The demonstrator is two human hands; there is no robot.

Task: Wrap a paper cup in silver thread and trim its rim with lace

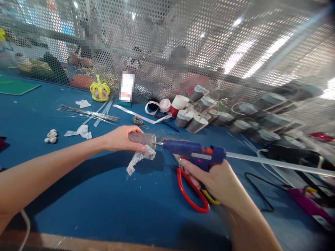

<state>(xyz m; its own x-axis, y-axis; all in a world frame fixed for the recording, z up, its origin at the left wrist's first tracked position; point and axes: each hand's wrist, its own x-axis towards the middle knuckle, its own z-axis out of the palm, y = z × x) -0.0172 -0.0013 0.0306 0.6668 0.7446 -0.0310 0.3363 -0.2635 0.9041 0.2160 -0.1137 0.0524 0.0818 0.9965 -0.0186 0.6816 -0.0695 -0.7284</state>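
Blue tabletop (112, 205): thin wires (89, 113), white ribbon (133, 113), green board (19, 86).

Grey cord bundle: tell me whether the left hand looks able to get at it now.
Probably not without freeing itself first: the left hand is holding the grey cylinder. The way looks open, though; the cord bundle lies just beyond that hand, with nothing visible between.

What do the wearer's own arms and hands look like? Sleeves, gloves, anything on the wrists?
Both bare: left hand and right hand ungloved, left forearm and right forearm without any sleeve in frame. No watch, bracelet or cable seen on either wrist. Some fingers are hidden, so rings can't be ruled out.
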